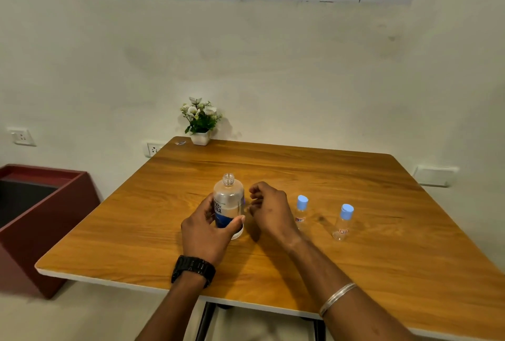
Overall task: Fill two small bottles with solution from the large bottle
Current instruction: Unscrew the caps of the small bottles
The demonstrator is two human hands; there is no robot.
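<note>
Three clear plastic bottles are standing upright on the wooden table [355, 272]. Your left hand [203, 234] is wrapping its fingers and thumb around the large bottle [228, 201], a rounded cylinder with a blue-and-white label and an open threaded neck. Your right hand [269, 211] is hovering just right of the large bottle with its fingers loosely curled, gripping nothing that shows. The near small bottle [301, 211] is sitting right of that hand, and the far small bottle [343, 222] is standing further right of the large bottle; both are slim, transparent and wearing pale blue caps. Beyond the large bottle, a white square pot of flowers [200, 122] is sitting against the matte white wall [300, 67]. The tabletop is showing a glossy orange grain.
</note>
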